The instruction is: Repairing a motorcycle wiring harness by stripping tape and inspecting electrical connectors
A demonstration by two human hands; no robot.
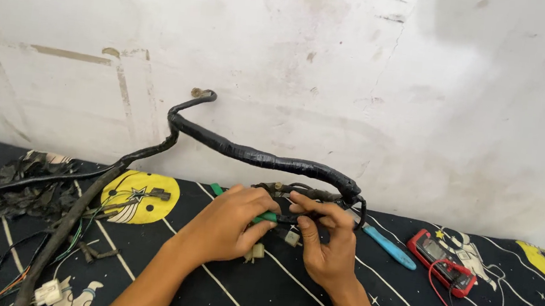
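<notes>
A long wire harness wrapped in black tape (265, 159) arches up off the dark patterned cloth (405, 302) and runs away to the left. My left hand (228, 226) grips a green-handled tool (266, 217) near the harness end. My right hand (327, 243) pinches thin wires and a small connector (291, 237) of that harness, right beside the left hand. Another pale connector (255, 252) hangs below my left fingers.
A blue-handled screwdriver (387, 247) lies right of my hands. Farther right sits a red multimeter (443, 261) with a red lead. Scraps of stripped black tape (19, 187) and loose coloured wires (10, 274) lie at the left. A stained white wall (362, 68) rises behind.
</notes>
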